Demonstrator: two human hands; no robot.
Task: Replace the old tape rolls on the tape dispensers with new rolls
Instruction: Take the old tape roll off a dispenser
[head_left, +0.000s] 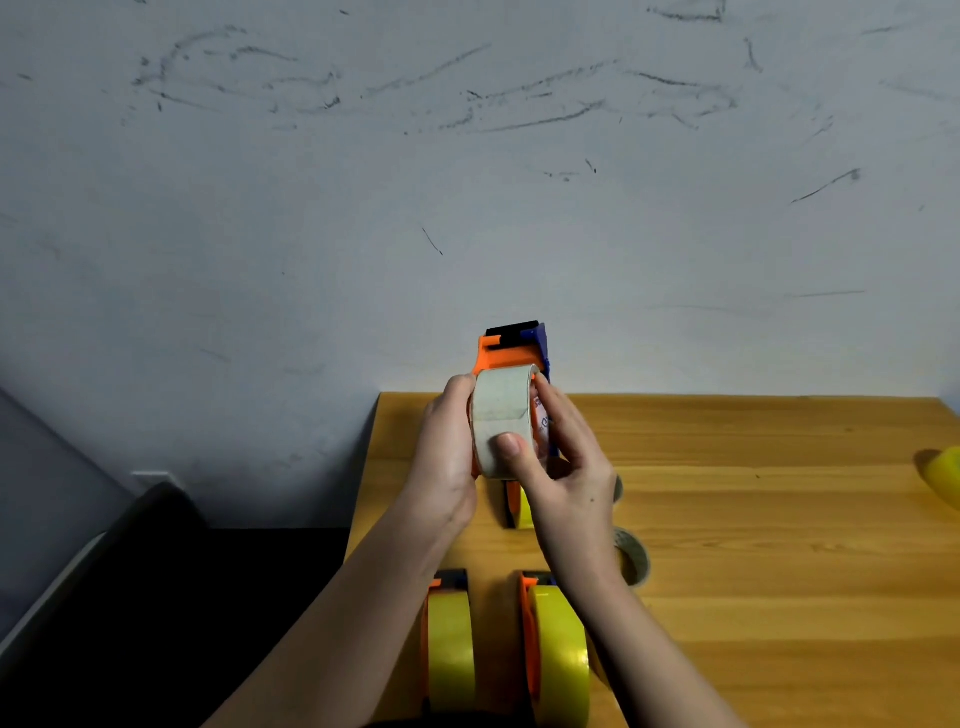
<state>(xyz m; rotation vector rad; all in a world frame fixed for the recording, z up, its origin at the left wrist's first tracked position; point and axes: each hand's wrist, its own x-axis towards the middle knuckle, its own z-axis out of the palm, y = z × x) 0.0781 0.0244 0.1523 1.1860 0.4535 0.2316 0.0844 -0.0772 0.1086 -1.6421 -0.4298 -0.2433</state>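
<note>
We see the yellow-brown wooden table (753, 519) lying under both hands. Nearer us than the hands stand two orange plastic dispensers carrying yellow tape rolls (451, 654) (561, 660). Raised above the table, the orange and blue plastic tape dispenser (511, 351) sits between our palms; our left hand (447, 457) grasps its side. Our right hand (563, 467) clasps the pale, nearly spent tape roll (501, 415) mounted on it, thumb pressing the roll's face.
</note>
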